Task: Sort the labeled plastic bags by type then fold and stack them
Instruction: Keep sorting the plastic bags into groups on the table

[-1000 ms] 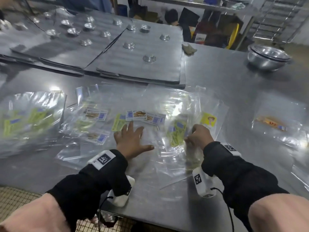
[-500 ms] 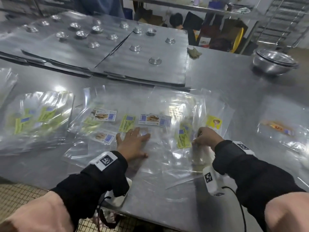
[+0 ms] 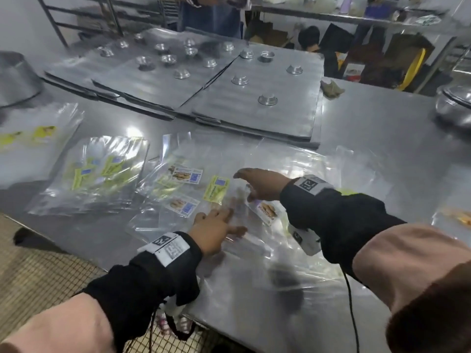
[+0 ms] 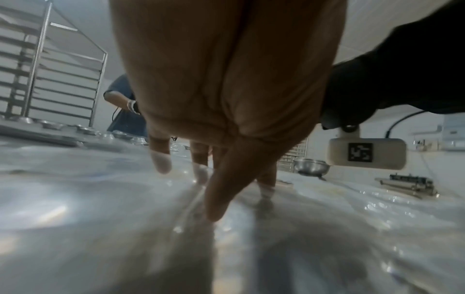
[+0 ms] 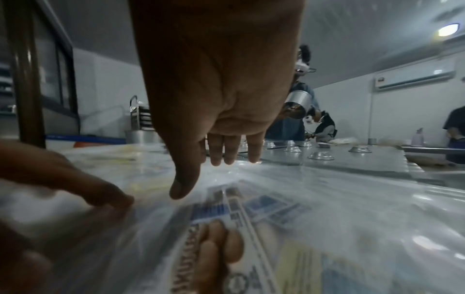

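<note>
My left hand (image 3: 215, 229) flat, fingers spread, pressing clear bags (image 3: 254, 250); my right hand (image 3: 262, 183) hovering above them, fingers straight, holding nothing

Looks like a commercial bakery or food-production kitchen, not a home one. The big stainless steel desk (image 3: 369, 154) carries flat metal baking sheets (image 3: 254, 103) dotted with small aluminium tart moulds (image 3: 267, 100), plus steel mixing bowls (image 3: 453, 105) at the edge. A tall tray rack (image 4: 50, 79) stands against the wall, there's a wall air-conditioner (image 5: 415, 78), and other workers (image 5: 302, 111) in aprons handle tins at the far side.
</note>
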`<state>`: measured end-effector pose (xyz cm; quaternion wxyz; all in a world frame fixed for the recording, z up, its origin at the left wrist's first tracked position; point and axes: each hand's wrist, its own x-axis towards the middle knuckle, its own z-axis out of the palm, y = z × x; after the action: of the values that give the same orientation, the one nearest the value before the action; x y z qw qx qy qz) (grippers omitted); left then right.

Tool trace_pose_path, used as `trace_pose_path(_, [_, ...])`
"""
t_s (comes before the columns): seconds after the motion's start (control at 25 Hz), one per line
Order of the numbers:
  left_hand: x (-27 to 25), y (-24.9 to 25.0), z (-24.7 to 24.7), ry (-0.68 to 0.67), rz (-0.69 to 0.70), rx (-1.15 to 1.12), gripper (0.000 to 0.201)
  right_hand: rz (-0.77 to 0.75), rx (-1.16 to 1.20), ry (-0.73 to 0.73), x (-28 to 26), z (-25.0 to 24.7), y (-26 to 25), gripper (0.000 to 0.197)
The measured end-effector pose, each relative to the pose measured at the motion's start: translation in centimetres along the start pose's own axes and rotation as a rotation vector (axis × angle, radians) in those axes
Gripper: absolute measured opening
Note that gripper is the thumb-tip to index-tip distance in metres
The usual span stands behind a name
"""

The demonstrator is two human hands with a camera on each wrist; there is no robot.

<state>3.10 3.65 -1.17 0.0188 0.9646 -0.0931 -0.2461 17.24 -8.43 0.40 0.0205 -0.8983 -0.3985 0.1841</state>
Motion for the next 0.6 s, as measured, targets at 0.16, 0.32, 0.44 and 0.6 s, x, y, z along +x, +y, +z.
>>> trace_pose_path(0.16, [-0.6,-0.3,0.9,-0.037,0.0,-0.032,0.067,-0.041,-0.139,-0.089,2.3,1.7,0.4,0.068])
trace_pose_path(0.32, [-0.4,-1.3,2.0,0.007,-0.01,-0.107,0.059,-0.065,-0.183,-0.004,2.5,2.3,0.0,0.05])
trace_pose_path(0.44, [-0.5,-1.7,2.2,0.009,-0.021,-0.141,0.06,-0.066,-0.169,-0.002,2.2,2.4,-0.3,0.042])
trace_pose_path(0.6, [-0.4,-2.6,2.4,0.072,0.003,-0.178,0.053,-0.11,-0.068,-0.093,2.2,2.2,-0.3,0.059])
